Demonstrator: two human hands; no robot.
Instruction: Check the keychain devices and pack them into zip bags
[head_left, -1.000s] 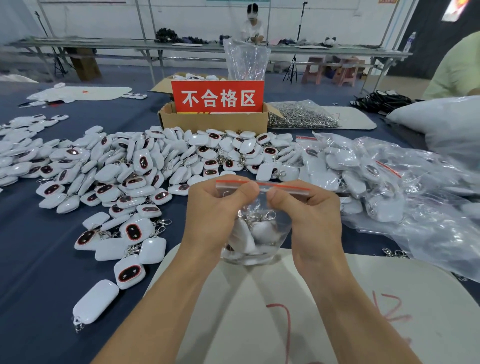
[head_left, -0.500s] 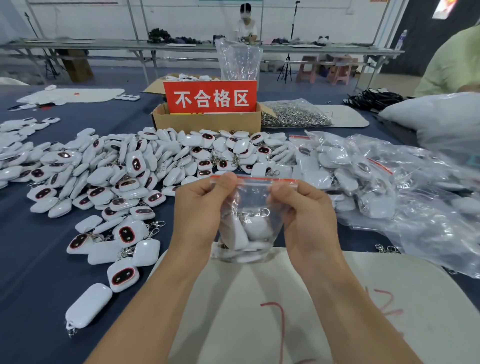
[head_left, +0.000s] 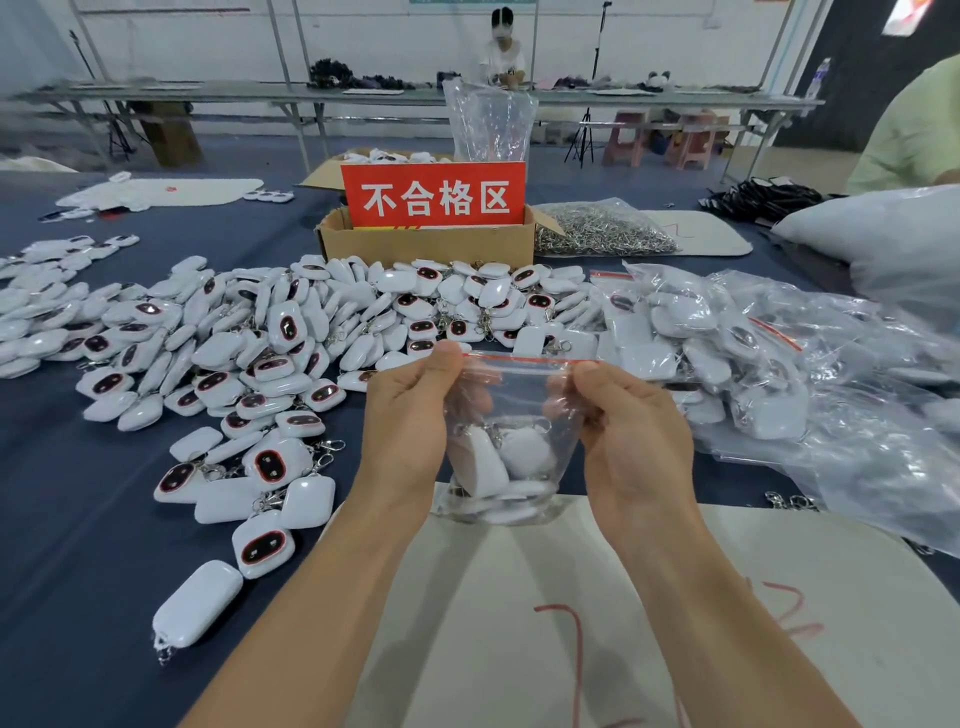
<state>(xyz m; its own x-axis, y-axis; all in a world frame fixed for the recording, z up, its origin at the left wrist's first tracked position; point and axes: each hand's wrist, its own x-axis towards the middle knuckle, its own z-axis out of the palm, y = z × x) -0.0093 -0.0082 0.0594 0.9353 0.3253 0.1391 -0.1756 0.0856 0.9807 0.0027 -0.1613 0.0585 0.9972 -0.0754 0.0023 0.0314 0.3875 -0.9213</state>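
A clear zip bag (head_left: 511, 410) with a red strip along its top hangs upright between my hands above the white mat (head_left: 519, 613). Several white keychain devices (head_left: 519, 457) with metal clips lie in its bottom. My left hand (head_left: 410, 415) pinches the bag's top left corner between thumb and fingers. My right hand (head_left: 628, 431) pinches the top right corner the same way. A big heap of loose white devices with dark red-ringed faces (head_left: 270, 353) spreads over the blue table to the left and behind the bag.
A cardboard box (head_left: 426, 241) with a red sign stands behind the heap. Filled zip bags (head_left: 753, 374) pile up on the right. A bag of metal clips (head_left: 602, 231) lies beside the box. A person's pale green sleeve (head_left: 914, 130) shows at far right.
My hands slid apart along the bag's top strip, from near its middle out to the two corners. The bag hangs a little lower against the mat.
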